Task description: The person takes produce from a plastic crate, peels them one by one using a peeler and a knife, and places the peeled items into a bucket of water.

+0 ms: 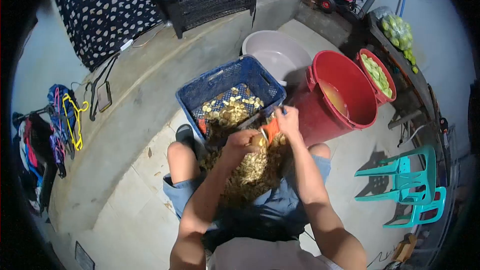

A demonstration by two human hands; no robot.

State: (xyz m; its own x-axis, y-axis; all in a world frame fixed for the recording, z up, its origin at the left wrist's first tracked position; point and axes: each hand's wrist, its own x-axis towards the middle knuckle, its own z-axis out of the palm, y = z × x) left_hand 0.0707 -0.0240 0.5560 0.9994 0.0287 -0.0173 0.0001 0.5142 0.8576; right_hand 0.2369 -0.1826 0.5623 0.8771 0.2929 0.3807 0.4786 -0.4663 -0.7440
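My left hand [241, 145] is closed around a small brown-skinned piece [259, 141] with yellow flesh, perhaps a root or fruit. Close beside it, my right hand [287, 122] grips an orange hand tool [271, 129]; a pale edge faces the piece, but its exact kind is unclear. A bit of blue shows at the right fingers. Below both hands, between my knees, lies a heap of thin yellowish slices and brown peelings [252, 170]. Just beyond, a blue plastic crate [195, 87] holds more pale slices on a dotted cloth.
A large red bucket [312, 102] with cloudy liquid stands right of the crate, a grey basin [275, 45] behind. Another red bucket [391, 87] holds green pieces. Turquoise stools [425, 175] are at right. A concrete ledge [125, 105] curves along the left, bearing a black crate [215, 7].
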